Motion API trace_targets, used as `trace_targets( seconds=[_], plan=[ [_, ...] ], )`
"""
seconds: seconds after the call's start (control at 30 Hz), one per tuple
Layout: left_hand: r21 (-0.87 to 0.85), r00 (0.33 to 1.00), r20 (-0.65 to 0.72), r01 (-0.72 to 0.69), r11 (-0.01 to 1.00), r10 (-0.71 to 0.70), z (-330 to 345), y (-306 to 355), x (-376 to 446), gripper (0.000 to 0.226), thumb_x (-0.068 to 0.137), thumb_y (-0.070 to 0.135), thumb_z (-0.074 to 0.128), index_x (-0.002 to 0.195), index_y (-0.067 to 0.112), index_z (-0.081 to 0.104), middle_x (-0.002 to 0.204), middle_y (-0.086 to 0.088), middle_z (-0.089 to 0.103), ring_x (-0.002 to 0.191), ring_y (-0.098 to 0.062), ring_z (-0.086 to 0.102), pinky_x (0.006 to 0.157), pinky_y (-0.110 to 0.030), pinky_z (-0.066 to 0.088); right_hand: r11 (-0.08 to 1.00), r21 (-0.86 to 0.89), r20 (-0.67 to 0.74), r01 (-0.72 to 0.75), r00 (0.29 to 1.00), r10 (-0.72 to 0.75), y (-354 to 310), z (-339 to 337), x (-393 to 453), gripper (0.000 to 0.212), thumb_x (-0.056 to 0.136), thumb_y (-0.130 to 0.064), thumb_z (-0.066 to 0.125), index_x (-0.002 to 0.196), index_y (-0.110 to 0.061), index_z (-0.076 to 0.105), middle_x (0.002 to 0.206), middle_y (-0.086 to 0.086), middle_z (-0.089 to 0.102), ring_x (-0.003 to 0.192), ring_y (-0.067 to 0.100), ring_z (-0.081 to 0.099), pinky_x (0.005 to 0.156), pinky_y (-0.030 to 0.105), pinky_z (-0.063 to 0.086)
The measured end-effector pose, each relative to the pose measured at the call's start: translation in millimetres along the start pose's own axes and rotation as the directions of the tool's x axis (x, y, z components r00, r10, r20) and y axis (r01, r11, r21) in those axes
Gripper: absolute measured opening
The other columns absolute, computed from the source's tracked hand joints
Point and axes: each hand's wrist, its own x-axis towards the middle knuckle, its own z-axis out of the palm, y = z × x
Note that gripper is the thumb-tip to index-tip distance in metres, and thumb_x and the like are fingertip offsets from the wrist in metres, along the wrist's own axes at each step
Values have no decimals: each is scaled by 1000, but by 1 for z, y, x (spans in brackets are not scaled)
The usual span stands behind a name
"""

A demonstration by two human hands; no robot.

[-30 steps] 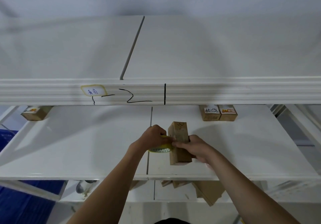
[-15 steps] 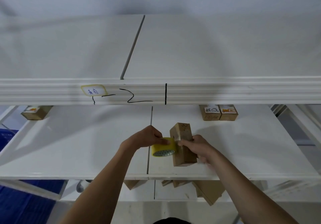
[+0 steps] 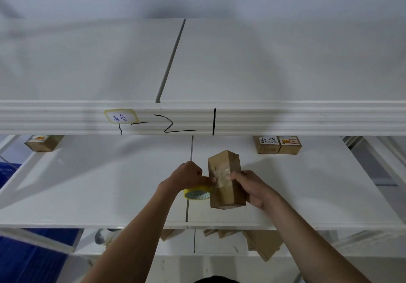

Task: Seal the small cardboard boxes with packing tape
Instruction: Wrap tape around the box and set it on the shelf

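A tall, narrow brown cardboard box [image 3: 226, 194] stands on end over the white middle shelf [image 3: 109, 194], slightly tilted. My right hand [image 3: 250, 187] grips its right side, the thumb pressing a strip of clear tape on the front face. My left hand [image 3: 189, 176] holds a yellow-rimmed roll of packing tape [image 3: 196, 193] just left of the box, its fingertips touching the tape at the box's left edge. Most of the roll is hidden under this hand.
Two small labelled boxes [image 3: 276, 145] sit at the back right of the shelf, another labelled box [image 3: 42, 143] at the back left. An upper shelf rail [image 3: 285, 121] with handwritten marks hangs overhead. Flat cardboard pieces [image 3: 261, 245] lie on the lower shelf; a blue crate [image 3: 8, 172] stands at left.
My left hand has brought the tape roll back in against the box's left edge after pulling it slightly away. The box has tilted a little, and tape now lies across its front.
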Motion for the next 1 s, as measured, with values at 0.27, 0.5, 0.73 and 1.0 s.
trace_targets(
  seconds=[0.27,0.5,0.73,1.0],
  plan=[
    [-10,995,-92,-49,999,48,-3,4,3,62,69,68,77,56,12,54,56,1,46,54,-11,44,56,-24,34,998,54,28,-21,999,19,1,10,6,64,70,-45,85,124,-18,65,113,8,75,108,29,71,96,50,56],
    [42,990,-128,-52,998,57,11,4,5,55,74,62,78,51,21,50,52,5,44,53,-10,43,53,-23,33,993,-116,-160,-26,987,7,7,11,14,50,71,-30,91,113,-16,68,102,5,77,97,24,73,89,42,60],
    [12,987,45,-158,987,157,-4,-3,1,35,88,47,71,74,15,71,66,3,59,62,-8,53,60,-19,42,996,-83,-211,-34,977,16,8,-9,8,41,74,-26,90,106,-10,70,92,8,79,88,27,76,78,41,63],
    [217,997,-21,-74,973,80,-4,-6,2,55,77,70,69,69,16,66,67,5,58,68,-13,58,63,-22,45,998,-49,-171,-39,985,30,15,-18,6,47,72,-22,90,112,-8,70,95,8,79,90,27,76,77,38,62]
  ],
)
